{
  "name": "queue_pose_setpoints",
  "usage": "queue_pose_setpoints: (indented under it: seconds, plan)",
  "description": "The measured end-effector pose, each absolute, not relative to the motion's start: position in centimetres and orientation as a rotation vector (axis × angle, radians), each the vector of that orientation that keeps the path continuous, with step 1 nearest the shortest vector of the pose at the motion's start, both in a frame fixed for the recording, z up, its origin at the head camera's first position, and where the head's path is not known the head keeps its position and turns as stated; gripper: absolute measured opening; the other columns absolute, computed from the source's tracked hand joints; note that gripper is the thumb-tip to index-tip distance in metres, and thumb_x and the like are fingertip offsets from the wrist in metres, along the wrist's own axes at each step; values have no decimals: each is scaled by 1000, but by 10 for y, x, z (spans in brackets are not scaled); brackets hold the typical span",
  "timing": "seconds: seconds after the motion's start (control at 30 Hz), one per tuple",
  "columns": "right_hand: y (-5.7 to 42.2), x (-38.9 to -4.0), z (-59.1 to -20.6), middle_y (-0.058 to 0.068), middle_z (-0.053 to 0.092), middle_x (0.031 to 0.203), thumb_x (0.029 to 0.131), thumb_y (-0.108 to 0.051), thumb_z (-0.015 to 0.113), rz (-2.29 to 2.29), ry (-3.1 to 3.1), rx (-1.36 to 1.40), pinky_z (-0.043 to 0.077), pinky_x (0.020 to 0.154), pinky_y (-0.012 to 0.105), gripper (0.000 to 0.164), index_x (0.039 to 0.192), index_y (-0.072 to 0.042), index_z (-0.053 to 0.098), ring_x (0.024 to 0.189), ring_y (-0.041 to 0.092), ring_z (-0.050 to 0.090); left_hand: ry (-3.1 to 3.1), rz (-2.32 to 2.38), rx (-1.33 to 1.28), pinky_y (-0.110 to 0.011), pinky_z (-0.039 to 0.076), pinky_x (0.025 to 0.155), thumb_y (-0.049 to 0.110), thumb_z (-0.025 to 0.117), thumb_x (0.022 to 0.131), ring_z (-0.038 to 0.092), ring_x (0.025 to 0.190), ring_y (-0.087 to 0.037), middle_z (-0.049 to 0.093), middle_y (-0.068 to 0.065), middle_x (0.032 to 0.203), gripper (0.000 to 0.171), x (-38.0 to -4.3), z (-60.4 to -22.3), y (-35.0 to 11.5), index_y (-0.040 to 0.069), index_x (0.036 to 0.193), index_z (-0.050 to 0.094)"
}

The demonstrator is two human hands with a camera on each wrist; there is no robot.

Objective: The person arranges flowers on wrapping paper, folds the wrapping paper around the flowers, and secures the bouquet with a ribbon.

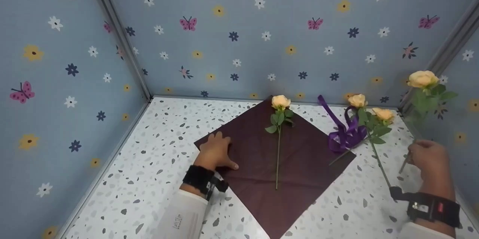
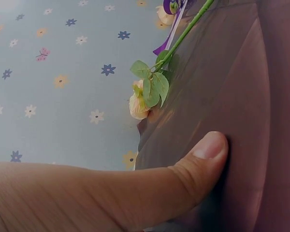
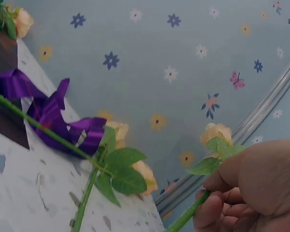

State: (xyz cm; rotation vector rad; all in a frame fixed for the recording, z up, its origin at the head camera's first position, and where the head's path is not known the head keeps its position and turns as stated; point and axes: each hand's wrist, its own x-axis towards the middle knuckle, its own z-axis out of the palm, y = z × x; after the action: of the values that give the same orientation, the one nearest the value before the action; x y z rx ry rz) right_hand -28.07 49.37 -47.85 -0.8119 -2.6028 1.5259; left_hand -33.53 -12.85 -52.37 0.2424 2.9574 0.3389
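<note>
On the speckled tabletop lies a dark maroon wrapping sheet [image 1: 247, 179], set like a diamond. My left hand [image 1: 216, 152] rests on its left corner, fingers spread and thumb on the sheet. One peach rose [image 1: 280, 102] lies along the sheet, bloom toward the back wall, its stem [image 1: 277, 160] pointing at me. At the right my right hand [image 1: 429, 156] pinches the stem of another peach rose [image 1: 423, 79], raised upright above the table. The right wrist view shows the thumb and fingers curled round that green stem [image 3: 186, 216].
Two more peach roses [image 1: 357, 100] lie to the sheet's right, their stems crossing the table. A purple ribbon [image 1: 346, 134] lies loosely heaped beside them, by the sheet's right corner. Flower-printed panels [image 1: 262, 21] wall the table [image 1: 149, 179] at the back and both sides.
</note>
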Motion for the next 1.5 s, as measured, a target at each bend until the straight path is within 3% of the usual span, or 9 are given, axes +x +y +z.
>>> queue_pose_setpoints:
  seconds: [0.03,0.1,0.2,0.27,0.43,0.67,1.17,1.3,1.5]
  plan:
    - [487,-283,-476,-8,68,98,107,-26,52,1596,-2543,-772,61,76,32,64,161,4,34,78,2,66,2958,340,243,-70,50,98,61,98,62,47,136,-39,50,-16,145,103,-335,-524,-129,17,147,60]
    - [472,-288,-471,-16,64,88,106,-20,56,1734,-2439,-651,61,71,23,52,152,1,45,78,3,64,2959,341,242,-70,50,98,61,98,61,47,136,-39,50,-16,145,104,-336,-524,-129,16,147,59]
    - [446,-292,-465,-12,62,91,106,-14,61,1944,-2324,-476,59,66,22,31,135,-10,52,79,6,60,2956,341,242,-70,50,98,61,98,61,47,136,-39,50,-16,145,104,-335,-523,-129,17,147,59]
    - [427,-296,-463,-9,62,96,106,-12,62,2043,-2294,-375,58,66,23,26,129,-19,52,80,8,59,2956,343,243,-69,51,97,61,98,61,47,135,-39,50,-16,144,104,-334,-522,-129,17,147,59]
    - [369,-307,-460,-7,63,103,106,-10,63,2088,-2369,-177,59,69,24,38,141,-14,50,79,8,60,2953,352,238,-68,51,98,60,99,61,47,135,-38,50,-16,144,103,-333,-521,-128,17,146,60]
    - [280,-318,-469,-6,63,97,104,-6,63,2077,-2517,91,61,65,28,58,156,-2,37,72,9,61,2943,347,230,-67,51,98,60,99,61,47,133,-37,50,-15,143,103,-336,-522,-128,17,146,60]
    - [176,-341,-508,25,68,105,97,5,64,1973,-2744,289,62,61,33,77,166,-5,29,67,17,64,2948,340,226,-69,51,99,62,99,60,45,137,-38,49,-16,148,108,-336,-522,-128,17,150,58]
    - [160,-345,-519,21,70,97,98,4,64,1886,-2851,299,63,60,35,73,164,-6,36,63,17,65,2946,336,222,-69,50,100,62,99,60,45,139,-39,48,-17,151,109,-336,-524,-129,18,151,57]
    - [152,-352,-530,10,70,79,98,-2,68,1487,-3075,341,61,55,32,44,142,-2,65,56,15,66,2953,331,231,-68,51,99,62,99,59,46,137,-39,49,-16,149,109,-336,-524,-128,18,149,58]
